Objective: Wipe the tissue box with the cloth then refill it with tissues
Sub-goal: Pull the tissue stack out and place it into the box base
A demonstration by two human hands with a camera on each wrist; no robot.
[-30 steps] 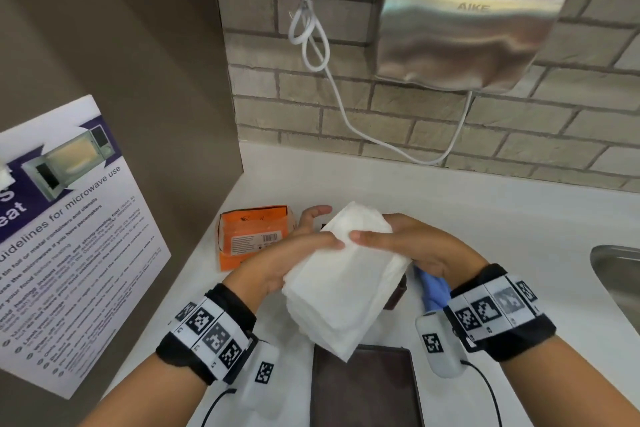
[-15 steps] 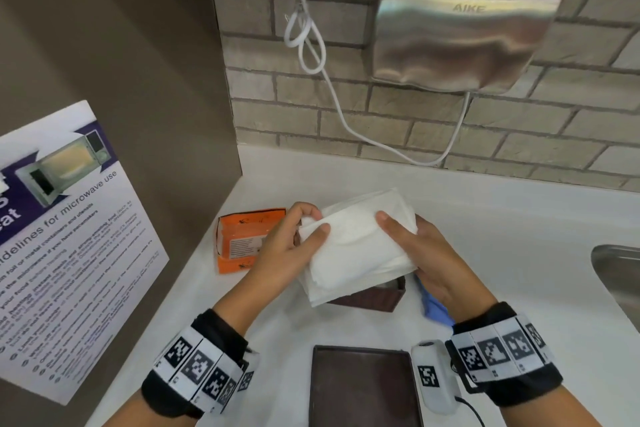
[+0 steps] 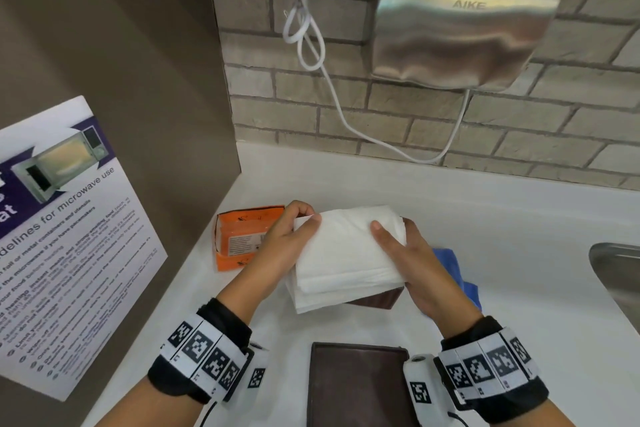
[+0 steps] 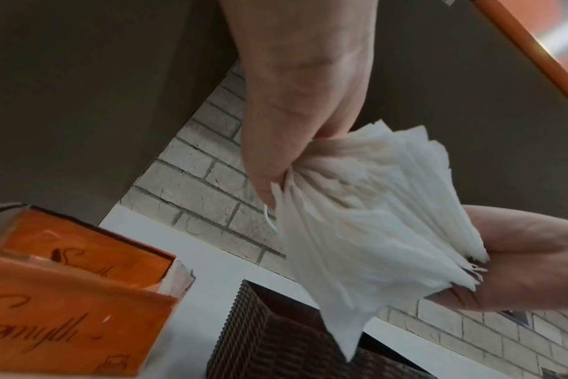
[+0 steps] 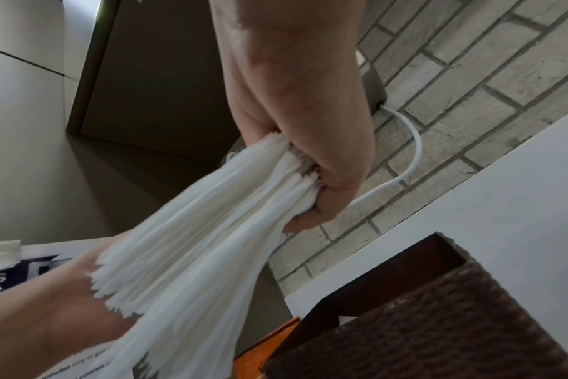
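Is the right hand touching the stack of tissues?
Touching. The right wrist view shows the right hand gripping one end of the tissue stack, fingers curled round it.

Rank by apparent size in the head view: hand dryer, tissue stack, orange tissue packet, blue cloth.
1. Hand dryer
2. Tissue stack
3. Orange tissue packet, partly hidden by the left hand
4. Blue cloth, mostly hidden behind the right hand, so its rank is unsure.

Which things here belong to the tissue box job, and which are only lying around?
For the job: tissues, held by left hand and right hand; brown box; lid; blue cloth; orange wrapper.

Lying about: hand dryer, white cord, poster, sink.
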